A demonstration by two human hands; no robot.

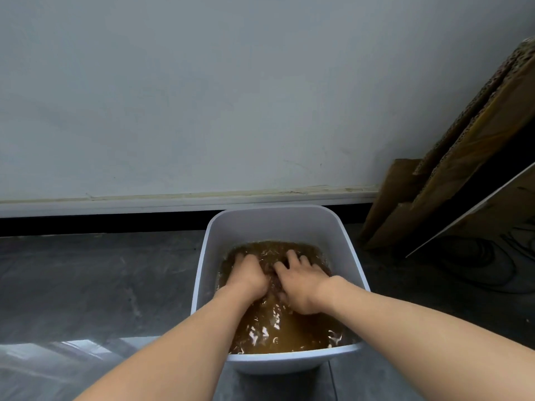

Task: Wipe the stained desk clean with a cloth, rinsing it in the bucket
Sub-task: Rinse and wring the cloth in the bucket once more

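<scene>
Pale grey wall (202,96), white skirting (173,202), dark floor (86,270), leaning cardboard (477,157)

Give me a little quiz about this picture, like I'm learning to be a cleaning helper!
1. True or false: the left hand and the right hand are both dipped in the water.
2. What colour is the water in the bucket? A: clear. B: brown. C: blue.
3. Fill the gap: the bucket stands on the dark ____.

Key: 1 true. 2 B. 3 floor.
</scene>
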